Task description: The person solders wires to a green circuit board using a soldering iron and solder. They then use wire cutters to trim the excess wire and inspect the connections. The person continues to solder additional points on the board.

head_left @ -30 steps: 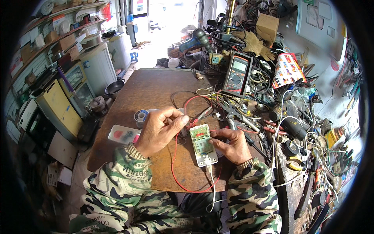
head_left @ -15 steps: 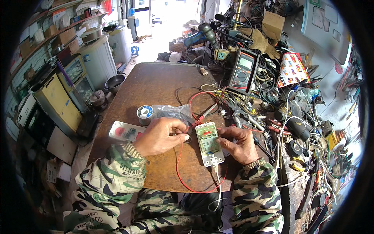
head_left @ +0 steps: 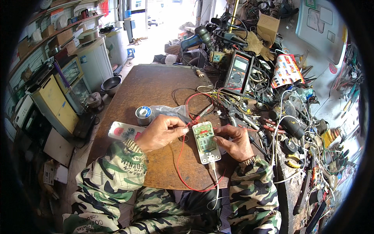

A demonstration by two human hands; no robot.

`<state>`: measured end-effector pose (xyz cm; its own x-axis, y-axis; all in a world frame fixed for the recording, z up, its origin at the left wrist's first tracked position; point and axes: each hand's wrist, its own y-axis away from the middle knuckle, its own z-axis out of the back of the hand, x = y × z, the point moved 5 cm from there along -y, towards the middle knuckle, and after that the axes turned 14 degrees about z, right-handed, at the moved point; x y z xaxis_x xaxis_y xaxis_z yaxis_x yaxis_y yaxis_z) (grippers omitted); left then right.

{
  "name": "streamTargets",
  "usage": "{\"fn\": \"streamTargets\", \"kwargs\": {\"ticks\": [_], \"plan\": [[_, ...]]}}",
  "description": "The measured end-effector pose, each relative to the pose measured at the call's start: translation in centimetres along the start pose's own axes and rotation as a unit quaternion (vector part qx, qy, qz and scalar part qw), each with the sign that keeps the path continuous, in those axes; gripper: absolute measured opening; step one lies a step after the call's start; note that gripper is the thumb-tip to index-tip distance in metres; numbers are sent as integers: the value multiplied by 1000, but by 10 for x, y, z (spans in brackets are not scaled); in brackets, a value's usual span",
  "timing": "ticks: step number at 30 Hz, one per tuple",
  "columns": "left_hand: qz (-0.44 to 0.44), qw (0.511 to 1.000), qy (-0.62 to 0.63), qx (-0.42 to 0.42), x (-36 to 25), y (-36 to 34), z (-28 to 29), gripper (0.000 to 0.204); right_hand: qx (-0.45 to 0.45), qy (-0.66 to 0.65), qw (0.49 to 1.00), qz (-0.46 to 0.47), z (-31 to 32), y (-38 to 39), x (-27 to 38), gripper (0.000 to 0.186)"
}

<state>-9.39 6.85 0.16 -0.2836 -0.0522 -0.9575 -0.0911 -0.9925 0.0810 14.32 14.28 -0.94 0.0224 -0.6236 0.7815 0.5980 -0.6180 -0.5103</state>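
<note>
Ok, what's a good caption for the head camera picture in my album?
Right fingers hold an open white case with a green circuit board; left fingers are close by.

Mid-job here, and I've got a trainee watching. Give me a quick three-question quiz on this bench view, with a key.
1. True or false: the right hand touches the case.
2. Which item lies right beside the spool?
A) the multimeter
B) a clear bag
C) the black pan
3. Fill in the colour: the cord at the near end of the case is ____.

Key:
1. True; thumb and fingers meet its right edge.
2. B
3. White
</note>
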Motion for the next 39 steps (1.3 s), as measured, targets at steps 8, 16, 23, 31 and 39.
{"fn": "streamTargets", "kwargs": {"ticks": [8, 16, 23, 31, 39], "plan": [[7, 998, 59, 5, -2, 1, 1, 21, -58, -84, 995, -12, 15, 3, 1, 21], [28, 982, 172, 73, -4, 8, -1, 25, -141, 126, 981, -34, 96, 30, 54, 19], [-14, 969, 221, 106, -8, 9, -2, 20, -77, 307, 948, -40, 116, 53, 61, 23], [-17, 969, 223, 107, -4, 5, -8, 19, 63, 424, 901, -64, 84, 3, 6, 79], [-3, 942, 312, 122, -8, 5, -5, 23, 176, 467, 838, -220, 90, -45, -33, 89]]}}
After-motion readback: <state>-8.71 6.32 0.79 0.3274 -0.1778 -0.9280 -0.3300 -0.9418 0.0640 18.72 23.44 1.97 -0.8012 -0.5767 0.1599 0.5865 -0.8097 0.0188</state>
